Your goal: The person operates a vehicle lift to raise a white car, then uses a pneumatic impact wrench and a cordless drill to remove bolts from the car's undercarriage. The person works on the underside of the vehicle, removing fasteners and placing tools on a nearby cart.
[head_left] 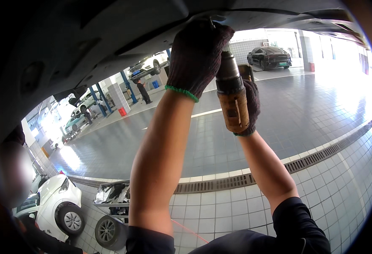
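Both my arms reach up to the dark underside of a raised car [122,31]. My right hand [252,101], in a dark knit glove with a green cuff, is wrapped around a cordless drill [233,106]. The drill has a worn orange-brown body and a dark chuck, and it points upward. My left hand [198,57], in a matching glove, is closed up against the underside, beside the drill's front end. A thin metal piece [211,23] shows at its fingertips; what its fingers hold is mostly hidden.
Close at the left, a co-worker's arm [46,239] shows. A wheeled parts cart [114,197], a loose wheel [107,232] and a white car [59,199] stand low at left. A floor drain grate [219,184] crosses the tiles. Farther off are a person [143,91], blue lift posts [129,86] and a black car [269,57].
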Demonstrator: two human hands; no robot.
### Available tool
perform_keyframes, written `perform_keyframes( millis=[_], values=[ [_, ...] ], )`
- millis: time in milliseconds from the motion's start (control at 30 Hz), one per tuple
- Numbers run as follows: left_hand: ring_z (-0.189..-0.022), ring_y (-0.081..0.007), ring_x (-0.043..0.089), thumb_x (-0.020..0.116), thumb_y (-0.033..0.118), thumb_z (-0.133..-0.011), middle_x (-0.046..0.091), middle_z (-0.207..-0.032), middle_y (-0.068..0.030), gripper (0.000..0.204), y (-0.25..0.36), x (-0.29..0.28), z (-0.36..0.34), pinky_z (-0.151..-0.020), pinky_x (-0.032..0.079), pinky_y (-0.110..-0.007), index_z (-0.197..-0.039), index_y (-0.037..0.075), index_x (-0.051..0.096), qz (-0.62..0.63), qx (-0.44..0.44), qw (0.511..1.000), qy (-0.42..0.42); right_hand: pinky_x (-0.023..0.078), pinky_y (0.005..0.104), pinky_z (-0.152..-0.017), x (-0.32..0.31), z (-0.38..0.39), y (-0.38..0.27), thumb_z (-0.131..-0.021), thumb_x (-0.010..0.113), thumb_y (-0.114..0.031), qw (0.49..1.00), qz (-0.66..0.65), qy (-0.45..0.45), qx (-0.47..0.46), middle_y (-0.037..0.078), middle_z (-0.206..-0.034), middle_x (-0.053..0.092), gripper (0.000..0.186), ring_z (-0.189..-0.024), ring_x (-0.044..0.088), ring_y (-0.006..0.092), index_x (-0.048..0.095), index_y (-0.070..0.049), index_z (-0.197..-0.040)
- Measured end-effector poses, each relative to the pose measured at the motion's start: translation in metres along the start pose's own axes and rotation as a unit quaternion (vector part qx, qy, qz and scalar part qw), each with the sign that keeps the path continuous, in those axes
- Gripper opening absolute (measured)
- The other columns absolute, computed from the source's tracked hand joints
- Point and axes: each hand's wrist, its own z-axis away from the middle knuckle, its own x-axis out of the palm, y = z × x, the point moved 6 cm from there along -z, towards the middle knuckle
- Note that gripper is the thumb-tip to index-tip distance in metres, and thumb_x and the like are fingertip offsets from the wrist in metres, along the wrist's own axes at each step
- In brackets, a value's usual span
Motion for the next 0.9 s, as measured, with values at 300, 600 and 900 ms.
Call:
perform_keyframes(
  millis=[300,600,900],
  values=[
    [-0.083,-0.0315,0.072,0.071,0.015,-0.09,0.073,-0.092,-0.012,0.012,-0.008,0.005,0.003,-0.076,0.058,-0.041,-0.1,0.011,0.076,0.183,-0.267,0.946,-0.029,0.05,0.0507,-0.094,-0.015,0.008,-0.049,-0.076,0.084,-0.033,0.968,0.152,0.058,-0.193,0.013,-0.105,0.071,0.042,-0.1,0.067,0.0356,0.072,-0.009,-0.109],
    [-0.081,-0.0335,0.072,0.072,0.009,-0.092,0.074,-0.094,-0.0137,0.013,-0.014,0.014,0.019,-0.072,0.059,-0.04,-0.103,0.012,0.077,0.108,-0.197,0.972,0.07,0.05,0.0495,-0.093,-0.03,0.002,-0.028,-0.076,0.083,-0.037,0.957,0.197,-0.014,-0.21,0.011,-0.102,0.071,0.051,-0.1,0.066,0.0353,0.071,-0.009,-0.117],
    [-0.075,-0.0244,0.071,0.069,-0.001,-0.086,0.071,-0.084,-0.0097,0.022,-0.001,0.013,0.033,-0.068,0.059,-0.037,-0.105,0.009,0.073,0.128,-0.221,0.962,0.1,0.052,0.0488,-0.089,-0.065,0.004,-0.045,-0.078,0.079,-0.033,0.937,0.269,-0.057,-0.216,0.011,-0.099,0.072,0.047,-0.096,0.069,0.0345,0.072,-0.011,-0.119]
  ],
)
